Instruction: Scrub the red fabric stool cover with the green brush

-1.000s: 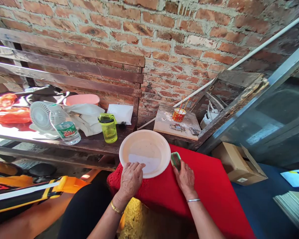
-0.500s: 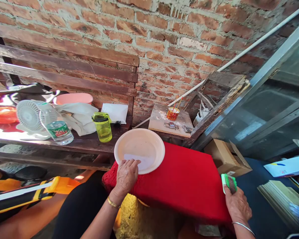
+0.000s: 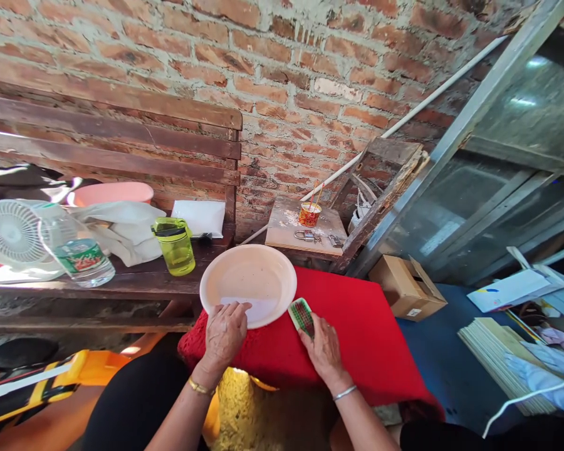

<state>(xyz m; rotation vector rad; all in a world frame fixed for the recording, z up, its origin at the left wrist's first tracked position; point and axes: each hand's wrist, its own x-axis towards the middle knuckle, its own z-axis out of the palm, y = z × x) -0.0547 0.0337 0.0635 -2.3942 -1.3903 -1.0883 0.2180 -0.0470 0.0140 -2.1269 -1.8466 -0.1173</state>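
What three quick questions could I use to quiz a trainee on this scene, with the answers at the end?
1. What is the right hand holding? A) a padlock, B) a scrubbing brush, C) a fan.
2. True or false: the lime-green bottle stands on the wooden bench.
3. Fill in: the left hand has its fingers over the near rim of the ____.

Key: 1. B; 2. True; 3. basin.

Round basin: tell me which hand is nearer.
Left: the left hand is at the near rim of the basin, fingers over it; the right hand is apart, to the basin's right, holding a green brush.
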